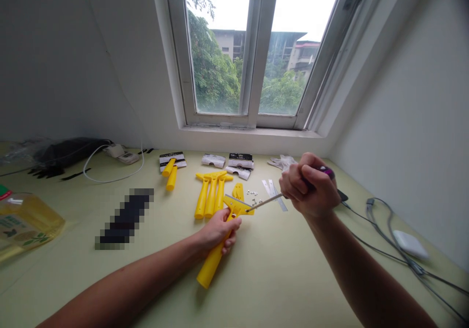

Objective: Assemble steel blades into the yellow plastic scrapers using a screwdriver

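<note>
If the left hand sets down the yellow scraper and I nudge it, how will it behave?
The yellow scraper probably won't roll far: its handle looks round, but the wide head should stop it. It looks like plastic, so likely light and stiff. The smooth-looking surface may feel slightly slippery.

1 bottle (31, 223) at left, 1 white case (411, 245) beside grey cables (416, 268).

Greenish table (286, 269) with yellow scrapers (212, 196), metal strips (273, 189)
</note>
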The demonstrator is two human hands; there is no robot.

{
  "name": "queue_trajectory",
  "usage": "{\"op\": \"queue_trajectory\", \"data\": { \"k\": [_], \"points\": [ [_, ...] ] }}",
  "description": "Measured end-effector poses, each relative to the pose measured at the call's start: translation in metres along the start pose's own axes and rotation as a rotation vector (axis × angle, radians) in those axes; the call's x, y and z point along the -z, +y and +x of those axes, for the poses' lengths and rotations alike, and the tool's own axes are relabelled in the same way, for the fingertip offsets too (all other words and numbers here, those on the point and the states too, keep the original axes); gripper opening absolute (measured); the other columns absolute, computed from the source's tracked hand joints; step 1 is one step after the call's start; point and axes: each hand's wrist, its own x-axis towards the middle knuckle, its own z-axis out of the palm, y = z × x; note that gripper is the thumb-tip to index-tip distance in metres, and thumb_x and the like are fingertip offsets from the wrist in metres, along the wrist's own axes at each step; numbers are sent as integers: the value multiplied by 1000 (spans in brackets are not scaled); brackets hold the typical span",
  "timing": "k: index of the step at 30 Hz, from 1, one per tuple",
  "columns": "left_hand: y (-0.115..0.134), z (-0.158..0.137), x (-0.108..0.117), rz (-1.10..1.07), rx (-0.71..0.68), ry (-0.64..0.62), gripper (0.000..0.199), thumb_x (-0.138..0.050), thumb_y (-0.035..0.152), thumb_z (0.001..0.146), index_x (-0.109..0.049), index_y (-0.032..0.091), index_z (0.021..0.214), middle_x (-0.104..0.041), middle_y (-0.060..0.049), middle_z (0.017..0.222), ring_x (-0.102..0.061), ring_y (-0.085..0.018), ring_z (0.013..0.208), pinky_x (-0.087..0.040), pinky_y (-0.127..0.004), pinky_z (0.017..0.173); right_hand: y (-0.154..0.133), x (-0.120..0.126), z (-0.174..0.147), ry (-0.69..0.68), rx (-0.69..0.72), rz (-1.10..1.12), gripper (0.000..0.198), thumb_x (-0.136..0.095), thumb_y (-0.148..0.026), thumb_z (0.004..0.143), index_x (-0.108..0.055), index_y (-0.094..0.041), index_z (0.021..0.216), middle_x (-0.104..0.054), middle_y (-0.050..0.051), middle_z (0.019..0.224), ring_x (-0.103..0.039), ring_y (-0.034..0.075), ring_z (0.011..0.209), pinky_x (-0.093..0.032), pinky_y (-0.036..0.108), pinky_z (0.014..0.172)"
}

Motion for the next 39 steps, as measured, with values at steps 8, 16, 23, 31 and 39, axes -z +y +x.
{"op": "queue_trajectory", "data": {
  "k": [8, 16, 23, 31, 39],
  "points": [
    [-1, 1, -2, -12, -6, -5, 36, -60, 45, 80, -33, 23, 86, -42, 11, 60, -33, -2, 32, -30, -16, 29, 3, 5, 8, 137, 60, -2, 28, -55, -20, 78, -36, -21, 58, -32, -9, 41, -24, 6, 30, -22, 17, 29],
    [0, 0, -3, 7, 16, -7, 32, -56, 43, 82, -31, 23, 83, -38, 14, 50, -30, -3, 29, -29, -16, 29, 1, 2, 7, 120, 30, -15, 30, -59, -24, 77, -36, -22, 58, -31, -9, 41, -23, 7, 30, -21, 19, 29],
    [1, -1, -3, 20, 22, -1, 31, -55, 42, 83, -31, 23, 84, -38, 14, 49, -30, -3, 28, -28, -16, 29, 2, 2, 6, 91, 33, -6, 29, -57, -22, 78, -36, -23, 59, -30, -9, 42, -22, 7, 31, -19, 20, 30],
    [3, -2, -3, 33, 31, -8, 30, -54, 41, 83, -30, 24, 84, -38, 14, 49, -31, -4, 28, -27, -17, 30, 0, -3, 2, 21, 18, -27, 27, -57, -22, 77, -37, -22, 60, -30, -9, 41, -22, 6, 30, -20, 19, 30],
    [4, -3, 0, 54, 33, -52, 33, -58, 44, 82, -33, 23, 85, -38, 13, 48, -32, -4, 30, -31, -16, 30, 7, -9, -5, 127, 81, -120, 29, -56, -22, 82, -36, -22, 62, -29, -10, 43, -24, 5, 31, -22, 18, 31]
  ]
}}
